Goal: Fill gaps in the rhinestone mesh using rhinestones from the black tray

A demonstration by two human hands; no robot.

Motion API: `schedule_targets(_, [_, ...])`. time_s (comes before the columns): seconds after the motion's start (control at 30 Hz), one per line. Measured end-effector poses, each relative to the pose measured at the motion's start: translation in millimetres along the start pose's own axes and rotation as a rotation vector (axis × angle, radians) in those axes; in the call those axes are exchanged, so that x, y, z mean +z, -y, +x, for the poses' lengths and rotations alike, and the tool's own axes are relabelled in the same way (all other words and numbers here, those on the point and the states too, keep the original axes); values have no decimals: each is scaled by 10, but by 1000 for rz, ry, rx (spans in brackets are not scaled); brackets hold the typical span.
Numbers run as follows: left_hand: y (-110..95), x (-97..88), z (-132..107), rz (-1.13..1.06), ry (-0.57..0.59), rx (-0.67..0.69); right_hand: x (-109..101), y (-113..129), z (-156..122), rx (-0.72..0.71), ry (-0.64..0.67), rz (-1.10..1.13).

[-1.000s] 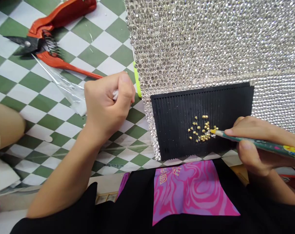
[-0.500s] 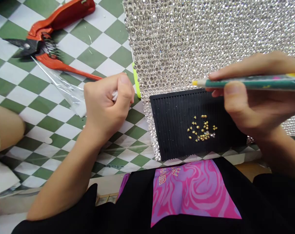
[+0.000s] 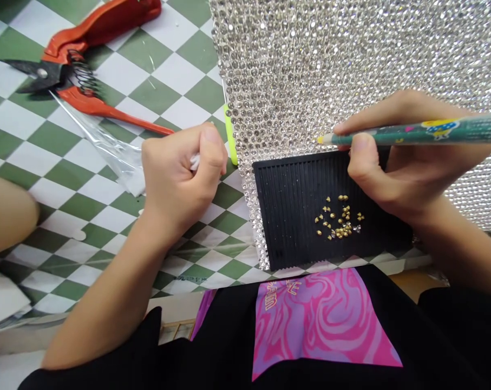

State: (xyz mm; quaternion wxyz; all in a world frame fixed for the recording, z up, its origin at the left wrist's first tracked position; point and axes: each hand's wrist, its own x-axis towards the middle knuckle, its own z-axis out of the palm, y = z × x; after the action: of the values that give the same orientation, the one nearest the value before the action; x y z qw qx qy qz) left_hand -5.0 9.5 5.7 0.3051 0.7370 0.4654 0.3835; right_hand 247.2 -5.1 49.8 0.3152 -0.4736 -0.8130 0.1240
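My right hand (image 3: 407, 157) is closed round a green patterned pencil (image 3: 416, 132), a picking pencil with a yellow tip. The tip points left, at the surface of a rhinestone sheet (image 3: 330, 65), just above the black ridged tray (image 3: 289, 216). Whether it touches the stones I cannot tell. Several small gold-backed rhinestones (image 3: 342, 232) lie loose on the tray, which rests on the sheet's near edge. My left hand (image 3: 182, 179) makes a fist left of the sheet. Something white and crumpled (image 3: 194, 161) shows between its fingers; most of it is hidden.
Red-handled cutters (image 3: 103, 27) lie spread at the upper left on the green and white checked tablecloth (image 3: 180, 49). Clear plastic film (image 3: 111, 154) runs from them toward my left fist. A yellow-green strip (image 3: 230, 135) sticks out from under the sheet. Another person's limb (image 3: 10, 216) shows at the left edge.
My right hand has come lower and slightly left, with the pencil's tip moved a little left over the sheet. My left fist stays closed, nearly in the same place.
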Motion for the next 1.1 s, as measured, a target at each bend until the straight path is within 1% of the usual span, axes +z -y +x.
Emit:
schedule_targets(0.07, [5, -4, -4, 3, 1, 5, -2, 0, 3, -26, 7, 3])
schedule_targets(0.13, [12, -4, -6, 2, -1, 10, -5, 1, 1, -11, 8, 8])
schedule_targets(0.3, [13, 6, 0, -6, -10, 5, -4, -9, -11, 49, -89, 46])
schedule_targets(0.53, [8, 3, -2, -3, -11, 3, -5, -4, -13, 9, -19, 58])
schedule_targets(0.7, [1, 4, -7, 1, -4, 2, 12, -1, -26, 35, -30, 83])
schedule_targets(0.9, [15, -6, -6, 4, 3, 12, 33, -47, -29, -38, -47, 93])
schedule_targets(1.0, [9, -6, -10, 9, 2, -4, 33, -50, -32, -30, -28, 71])
schedule_targets(1.1, [-4, -5, -12, 14, 0, -22, 30, -43, -33, -2, -46, 72])
